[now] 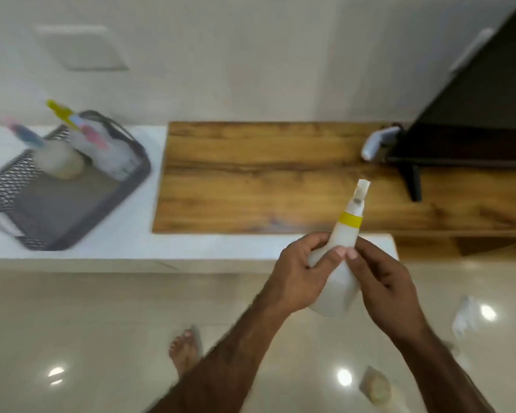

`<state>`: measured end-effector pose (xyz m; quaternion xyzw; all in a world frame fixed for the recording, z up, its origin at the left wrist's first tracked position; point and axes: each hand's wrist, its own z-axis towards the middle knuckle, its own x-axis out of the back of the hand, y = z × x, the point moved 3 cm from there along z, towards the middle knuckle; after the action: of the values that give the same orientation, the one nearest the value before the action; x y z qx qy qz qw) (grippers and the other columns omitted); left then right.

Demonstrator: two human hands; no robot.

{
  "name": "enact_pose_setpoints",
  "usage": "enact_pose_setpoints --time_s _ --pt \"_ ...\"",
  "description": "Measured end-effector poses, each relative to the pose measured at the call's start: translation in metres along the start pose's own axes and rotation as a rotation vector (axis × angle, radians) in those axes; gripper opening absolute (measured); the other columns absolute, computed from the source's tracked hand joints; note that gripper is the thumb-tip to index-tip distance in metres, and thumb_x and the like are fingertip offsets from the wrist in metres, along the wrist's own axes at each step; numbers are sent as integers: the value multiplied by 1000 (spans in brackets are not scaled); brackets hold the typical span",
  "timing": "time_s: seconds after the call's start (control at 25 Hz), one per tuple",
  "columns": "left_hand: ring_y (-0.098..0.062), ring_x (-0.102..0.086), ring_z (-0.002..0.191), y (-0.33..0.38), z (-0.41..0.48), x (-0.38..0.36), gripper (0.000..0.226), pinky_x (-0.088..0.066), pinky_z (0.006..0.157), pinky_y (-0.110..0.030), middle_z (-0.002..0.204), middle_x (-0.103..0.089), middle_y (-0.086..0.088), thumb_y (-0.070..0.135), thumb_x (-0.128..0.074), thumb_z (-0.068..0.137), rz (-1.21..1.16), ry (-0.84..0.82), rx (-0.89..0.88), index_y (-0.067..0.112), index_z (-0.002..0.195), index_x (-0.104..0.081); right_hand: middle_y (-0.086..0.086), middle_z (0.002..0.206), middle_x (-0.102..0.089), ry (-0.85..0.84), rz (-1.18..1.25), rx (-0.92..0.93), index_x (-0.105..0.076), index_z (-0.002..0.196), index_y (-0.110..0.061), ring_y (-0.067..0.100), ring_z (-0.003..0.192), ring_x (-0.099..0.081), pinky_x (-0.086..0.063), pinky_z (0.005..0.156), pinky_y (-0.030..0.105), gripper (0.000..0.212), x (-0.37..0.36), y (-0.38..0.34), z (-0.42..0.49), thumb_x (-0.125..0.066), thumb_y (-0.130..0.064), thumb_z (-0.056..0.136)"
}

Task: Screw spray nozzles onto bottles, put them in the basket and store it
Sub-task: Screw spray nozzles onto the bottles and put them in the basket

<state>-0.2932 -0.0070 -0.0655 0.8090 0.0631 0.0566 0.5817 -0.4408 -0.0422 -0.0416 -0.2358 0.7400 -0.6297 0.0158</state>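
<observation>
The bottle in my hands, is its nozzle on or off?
On: the white nozzle sits atop the bottle above a yellow collar.

No text, label, brand, number or sign can be read anywhere in the view; the translucent bottle [337,281] with the yellow collar bears no legible marking, and the bottles in the basket [72,210] are too blurred to show any lettering
</observation>
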Motion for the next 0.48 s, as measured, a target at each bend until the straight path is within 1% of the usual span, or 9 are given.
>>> enact_pose_setpoints --time_s 0.08,0.12,0.16,0.28,0.32,0.4,0.44,0.48 --pt "-14 -72 113 33 -1 67 39 -58 101 -48 119 -76 6 43 -69 93 -36 69 -59 25 128 -69 -18 120 -75 -75 -51 97 -70 130 -26 0 109 -70 -54 88 14 31 -49 -54 23 -53 -15 106" --pt "-14 -71 115 45 -3 104 38 -57 103 -48 121 -76 5 39 -70 95 -41 105 -82 24 130 -68 -19 122 -75 -116 -67 138 -69 132 -27 0 111 -69 -54 91 17 33 -79 -77 35 -52 -17 106" --pt "-13 -70 117 53 -4 142 39 -56 104 -49 122 -76 5 38 -72 94 -39 151 -96 23 131 -68 -17 123 -74 -160 -72 158 -68 134 -29 2 112 -69 -56 93 23 33 -112 -95 46 -52 -20 107" --pt "-13 -69 119 61 -9 241 46 -55 105 -49 122 -76 5 47 -74 87 19 303 -116 25 127 -69 -9 122 -75 -273 -90 210 -70 131 -31 11 112 -70 -57 96 47 30 -202 -129 76 -50 -24 108" --pt "-12 -69 119 57 -12 273 44 -55 105 -48 121 -76 6 45 -74 87 31 354 -120 25 127 -69 -8 122 -75 -318 -107 250 -69 130 -31 13 113 -69 -56 97 50 30 -234 -136 85 -49 -24 109" --pt "-12 -69 117 47 -18 331 39 -54 106 -47 121 -75 4 32 -74 91 30 456 -144 21 128 -66 -11 131 -70 -439 -148 323 -63 139 -33 12 122 -65 -53 102 50 34 -295 -149 99 -51 -23 108" --pt "-14 -69 117 41 -21 358 38 -53 106 -47 121 -75 3 28 -73 92 30 513 -161 20 128 -65 -13 138 -66 -510 -176 350 -56 146 -34 10 128 -62 -52 105 48 42 -324 -154 104 -56 -22 105" --pt "-16 -68 117 33 -22 382 38 -53 106 -48 121 -74 1 27 -72 92 36 569 -174 19 128 -64 -14 144 -61 -566 -226 391 -48 152 -34 9 133 -58 -51 108 46 55 -352 -159 109 -63 -21 101"
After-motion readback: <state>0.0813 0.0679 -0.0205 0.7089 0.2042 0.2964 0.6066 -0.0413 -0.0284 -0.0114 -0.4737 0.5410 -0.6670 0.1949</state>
